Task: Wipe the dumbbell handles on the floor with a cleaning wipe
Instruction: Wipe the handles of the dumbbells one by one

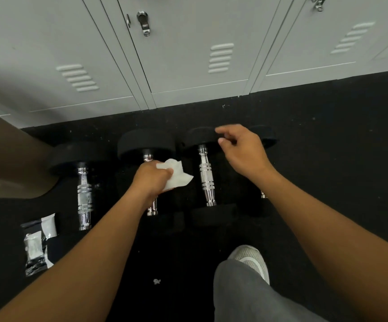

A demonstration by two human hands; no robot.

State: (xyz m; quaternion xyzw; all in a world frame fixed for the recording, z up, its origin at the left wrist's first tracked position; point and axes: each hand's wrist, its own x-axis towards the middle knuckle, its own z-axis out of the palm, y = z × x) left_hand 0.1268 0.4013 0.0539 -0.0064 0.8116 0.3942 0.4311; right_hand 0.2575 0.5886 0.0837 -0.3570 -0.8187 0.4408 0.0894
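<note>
Left hand [152, 176]: fingers pinching crumpled white cleaning wipe [176, 174] over second chrome dumbbell handle [150, 182], for rubbing | right hand [241, 149]: fingers loosely spread, empty, above third chrome dumbbell handle [206, 175] | black rubber floor [327, 159]

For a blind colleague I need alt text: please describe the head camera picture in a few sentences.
The left hand clutches a white cleaning wipe over the handle of the second dumbbell in a row of four on a black floor, while the empty right hand hovers above the third dumbbell. Grey lockers stand behind, and a wipe packet lies at the left.
</note>
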